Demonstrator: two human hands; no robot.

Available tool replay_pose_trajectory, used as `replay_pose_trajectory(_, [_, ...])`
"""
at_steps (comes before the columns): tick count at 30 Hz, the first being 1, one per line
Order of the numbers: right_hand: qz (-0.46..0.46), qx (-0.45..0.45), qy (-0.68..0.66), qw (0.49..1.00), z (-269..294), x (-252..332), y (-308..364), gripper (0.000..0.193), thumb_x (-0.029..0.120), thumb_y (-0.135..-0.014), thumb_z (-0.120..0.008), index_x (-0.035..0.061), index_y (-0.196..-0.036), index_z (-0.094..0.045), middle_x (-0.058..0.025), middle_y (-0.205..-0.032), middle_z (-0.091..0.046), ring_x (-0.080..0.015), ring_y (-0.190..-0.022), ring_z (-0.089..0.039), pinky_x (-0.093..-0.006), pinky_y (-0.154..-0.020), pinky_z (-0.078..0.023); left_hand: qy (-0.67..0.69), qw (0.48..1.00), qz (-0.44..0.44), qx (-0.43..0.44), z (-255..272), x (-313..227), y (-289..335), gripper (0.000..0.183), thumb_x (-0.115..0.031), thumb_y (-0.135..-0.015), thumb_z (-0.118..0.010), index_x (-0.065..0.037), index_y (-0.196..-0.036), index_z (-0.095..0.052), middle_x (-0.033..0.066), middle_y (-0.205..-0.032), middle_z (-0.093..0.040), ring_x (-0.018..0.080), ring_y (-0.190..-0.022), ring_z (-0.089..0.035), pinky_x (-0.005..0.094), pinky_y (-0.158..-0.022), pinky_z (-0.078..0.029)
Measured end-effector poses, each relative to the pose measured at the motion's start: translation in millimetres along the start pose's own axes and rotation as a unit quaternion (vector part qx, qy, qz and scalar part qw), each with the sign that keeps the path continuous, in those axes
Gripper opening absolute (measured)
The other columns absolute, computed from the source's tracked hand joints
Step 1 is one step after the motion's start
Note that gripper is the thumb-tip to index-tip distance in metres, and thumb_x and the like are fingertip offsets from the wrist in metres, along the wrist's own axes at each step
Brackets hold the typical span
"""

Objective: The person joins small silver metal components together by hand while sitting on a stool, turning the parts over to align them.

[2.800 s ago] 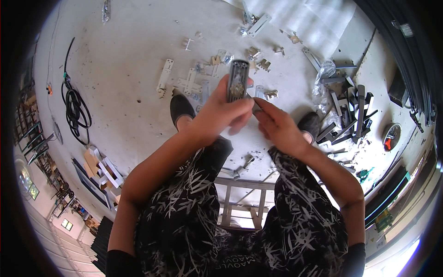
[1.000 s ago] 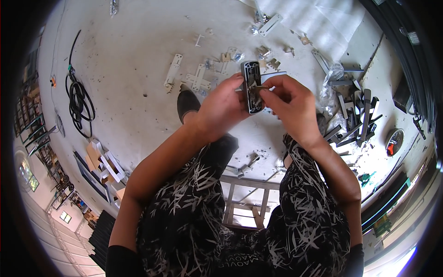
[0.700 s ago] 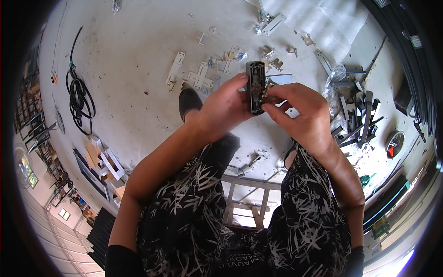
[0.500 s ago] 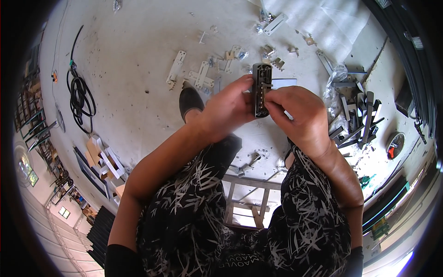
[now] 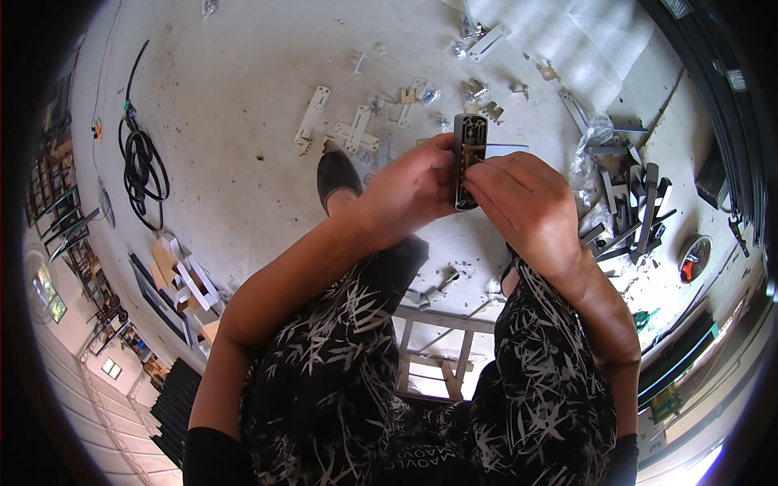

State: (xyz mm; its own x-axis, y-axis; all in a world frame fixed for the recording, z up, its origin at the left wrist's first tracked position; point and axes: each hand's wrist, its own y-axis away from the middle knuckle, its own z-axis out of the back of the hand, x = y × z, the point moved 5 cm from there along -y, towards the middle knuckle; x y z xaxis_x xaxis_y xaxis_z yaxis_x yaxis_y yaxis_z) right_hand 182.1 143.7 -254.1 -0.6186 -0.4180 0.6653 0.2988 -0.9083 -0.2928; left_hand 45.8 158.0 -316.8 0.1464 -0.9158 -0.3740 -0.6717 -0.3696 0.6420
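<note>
A narrow dark rectangular device [image 5: 468,139] with an open back is held upright in front of me. My left hand [image 5: 409,190] grips it along its left side. My right hand [image 5: 523,201] has its fingertips pressed onto the middle of the device's open back, so its lower part is hidden. Below both hands are my patterned trouser legs and a dark shoe [image 5: 336,176] on the concrete floor [image 5: 243,73].
White brackets and small metal parts [image 5: 356,130] lie scattered on the floor ahead. Dark metal bars and a plastic bag [image 5: 628,194] are piled at right. A coiled black cable [image 5: 142,166] lies at left. A wooden stool frame [image 5: 433,348] stands under me.
Both hands with the device have drifted right and slightly up. My right hand, apart from the device at first, now has its fingers on the open back.
</note>
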Motion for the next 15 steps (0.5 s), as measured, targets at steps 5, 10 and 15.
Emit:
replay_pose_trajectory(5, [0.006,0.039,0.004,0.999,-5.6,0.4,-2.1,0.021,0.006,-0.066,-0.063,0.0061,-0.086,-0.059,-0.0067,-0.079,-0.058,-0.0244,-0.070,-0.059,-0.0342,-0.060,-0.050,0.015,1.000,0.006,0.013,0.7,0.5,2.9,0.042,-0.012,-0.093,-0.042,-0.009,-0.134,-0.039,0.0065,-0.123,-0.054,0.0197,-0.109,-0.056,0.0390,-0.097,-0.045])
replay_pose_trajectory(10, [-0.011,0.066,-0.011,0.998,-11.0,-6.5,-4.1,0.021,0.007,-0.064,-0.064,0.0066,-0.085,-0.059,-0.0082,-0.076,-0.057,-0.0258,-0.070,-0.059,-0.0351,-0.061,-0.049,-0.014,1.000,0.000,-0.022,0.3,-0.4,8.4,0.046,-0.004,-0.089,-0.047,-0.006,-0.134,-0.039,0.0077,-0.125,-0.052,0.0212,-0.114,-0.054,0.0444,-0.102,-0.045])
replay_pose_trajectory(15, [-0.048,0.050,-0.120,0.990,-10.2,-9.5,-2.6,0.011,0.004,-0.077,-0.065,0.0046,-0.088,-0.066,-0.0102,-0.081,-0.064,-0.0233,-0.071,-0.064,-0.0335,-0.061,-0.051,-0.074,0.996,0.007,-0.044,3.7,2.7,5.8,0.046,-0.005,-0.089,-0.048,-0.005,-0.134,-0.039,0.0092,-0.125,-0.053,0.0226,-0.112,-0.056,0.0463,-0.100,-0.047])
